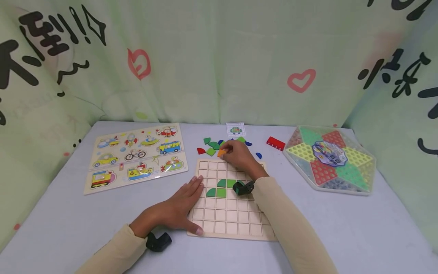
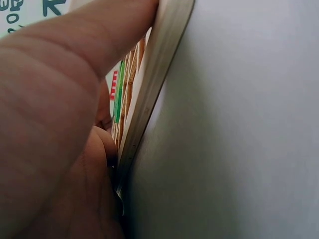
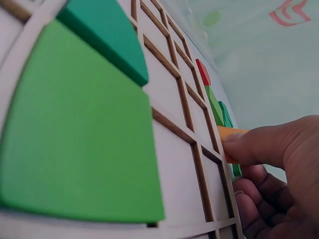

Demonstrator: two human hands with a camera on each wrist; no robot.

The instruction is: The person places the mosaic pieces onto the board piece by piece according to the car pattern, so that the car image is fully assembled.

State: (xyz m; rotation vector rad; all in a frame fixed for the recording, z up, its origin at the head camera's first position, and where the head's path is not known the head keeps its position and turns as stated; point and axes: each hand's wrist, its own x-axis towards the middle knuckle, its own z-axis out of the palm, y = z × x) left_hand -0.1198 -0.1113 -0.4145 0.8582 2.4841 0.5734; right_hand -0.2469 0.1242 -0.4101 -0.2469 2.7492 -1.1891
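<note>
A wooden grid board lies in the middle of the table. My left hand rests along its left edge, fingers extended and thumb at the near left corner. Green squares and quarter-round green pieces sit in some of its cells; the right forearm covers part of the grid. Past the far edge of the board, my right hand pinches an orange block between thumb and fingers. Around it lie loose pieces: a red one, several green ones and blue ones.
A small pattern card lies at the back of the table. To the left is a vehicle picture puzzle. On the right stand a red dotted block and a hexagonal game box. A printed curtain closes off the back.
</note>
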